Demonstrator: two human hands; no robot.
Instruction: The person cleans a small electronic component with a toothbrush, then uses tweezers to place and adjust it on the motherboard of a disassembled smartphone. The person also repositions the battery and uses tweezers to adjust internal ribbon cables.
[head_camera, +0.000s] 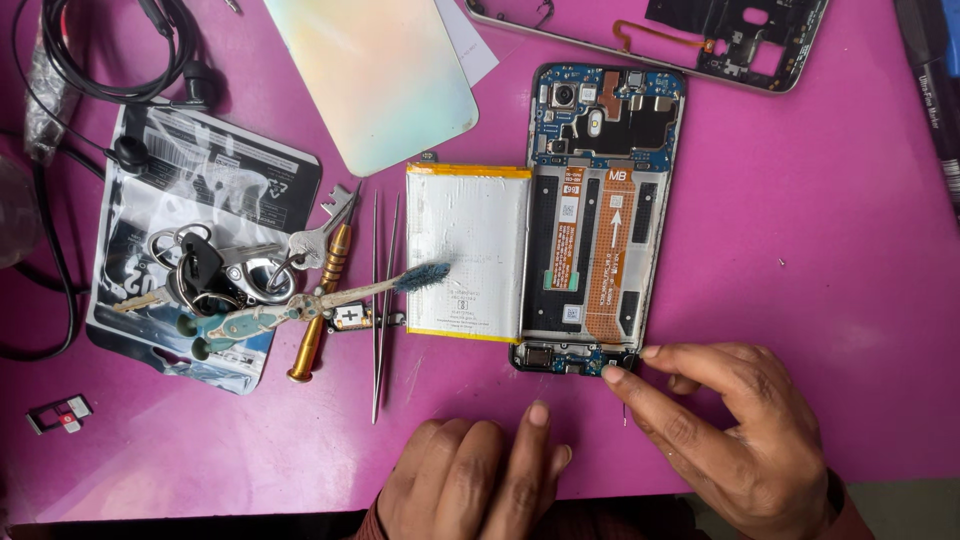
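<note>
Right now the right hand (740, 435) pinches at the bottom edge of the opened phone (600, 215) — likely freeing a small part; steady fingertips needed. Left hand (470, 480) rests loosely curled, empty, near the mat's (820, 250) front edge.

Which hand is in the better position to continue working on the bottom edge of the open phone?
Probably the right hand: its fingertips already touch the bottom corner of the open phone. The left hand rests on the pink table below the phone, not touching it.
</note>
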